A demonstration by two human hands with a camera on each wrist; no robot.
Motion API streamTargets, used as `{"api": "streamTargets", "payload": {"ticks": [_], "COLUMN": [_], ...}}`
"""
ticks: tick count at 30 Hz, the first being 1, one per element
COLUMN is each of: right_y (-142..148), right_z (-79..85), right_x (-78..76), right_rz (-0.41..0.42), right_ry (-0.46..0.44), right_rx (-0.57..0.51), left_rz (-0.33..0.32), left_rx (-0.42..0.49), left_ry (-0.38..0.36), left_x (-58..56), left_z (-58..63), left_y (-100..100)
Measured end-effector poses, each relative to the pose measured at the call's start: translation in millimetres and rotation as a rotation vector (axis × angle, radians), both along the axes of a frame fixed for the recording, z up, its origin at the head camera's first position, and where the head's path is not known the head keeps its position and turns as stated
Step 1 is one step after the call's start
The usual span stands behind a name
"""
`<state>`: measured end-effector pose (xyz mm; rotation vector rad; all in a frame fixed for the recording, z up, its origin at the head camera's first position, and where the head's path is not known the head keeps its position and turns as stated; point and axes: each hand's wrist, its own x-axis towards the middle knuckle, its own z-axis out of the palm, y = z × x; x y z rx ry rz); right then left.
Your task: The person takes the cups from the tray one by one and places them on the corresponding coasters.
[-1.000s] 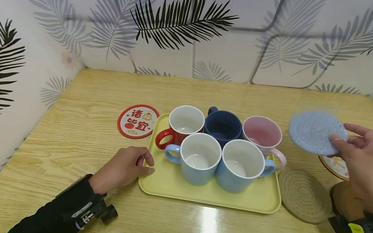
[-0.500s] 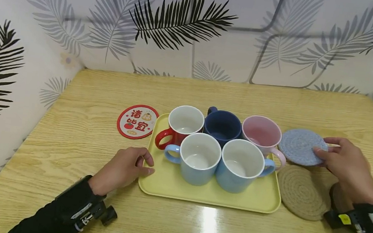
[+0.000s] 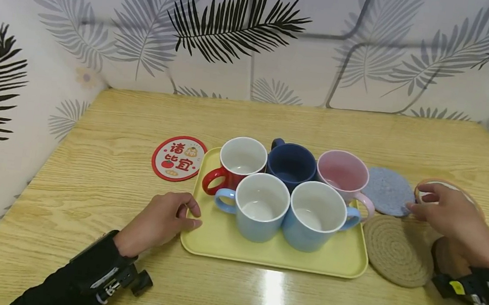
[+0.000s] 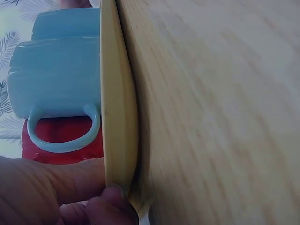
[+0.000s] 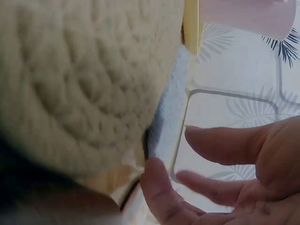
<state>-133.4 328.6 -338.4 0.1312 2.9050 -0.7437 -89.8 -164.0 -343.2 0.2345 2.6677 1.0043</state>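
My left hand [image 3: 158, 222] grips the left edge of a yellow tray [image 3: 269, 258]; in the left wrist view its fingertips meet at the tray's rim [image 4: 118, 117]. Upright on that tray stand a red mug [image 3: 236, 179], a navy mug [image 3: 292, 167], a pink mug [image 3: 343, 173] and two light blue mugs, one on the left [image 3: 258, 226] and one on the right [image 3: 307, 236]. My right hand [image 3: 454, 214] holds nothing, thumb and fingers apart in the right wrist view. Its fingertips are right at the edge of a blue-grey round coaster [image 3: 384, 189] lying flat beside the tray.
A woven tan coaster [image 3: 399, 253] lies by the tray's right edge. Farther right, partly under my right hand, are an orange-rimmed coaster [image 3: 442, 183] and a brown round piece [image 3: 441, 255]. Left of the tray is a red-rimmed coaster [image 3: 179, 159]. A patterned wall [image 3: 281, 62] backs the table.
My right hand has brought the blue-grey coaster down onto the table beside the pink mug and let go of it. The left hand has stayed at the tray's edge.
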Motion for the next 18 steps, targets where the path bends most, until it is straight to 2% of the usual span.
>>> {"api": "streamTargets", "payload": {"ticks": [2, 6, 8, 9, 12, 18], "right_y": [0.7, 1.3, 0.3, -0.4, -2.2, -3.5], "right_z": [1.4, -0.4, -3.7, -5.2, -8.3, -7.9], "right_x": [-1.9, -6.8, -7.9, -7.9, -6.5, -3.2], "right_rz": [0.059, 0.328, 0.466, 0.509, 0.573, 0.573], "right_ry": [0.0, 0.088, 0.138, 0.155, 0.175, 0.158], "right_rx": [0.063, 0.176, 0.186, 0.19, 0.191, 0.206], "left_rz": [0.0, 0.0, 0.001, 0.001, 0.006, 0.0], "left_rx": [0.004, 0.007, 0.006, 0.005, 0.007, 0.02], "left_ry": [0.0, 0.002, 0.003, 0.004, 0.003, 0.012], "left_x": [0.1, 0.6, 1.3, 1.5, 1.8, 2.3], "left_z": [-0.1, -0.3, -0.2, -0.3, -0.3, -0.9], "left_y": [-0.1, -0.2, -0.4, -0.5, -0.5, -0.9]}}
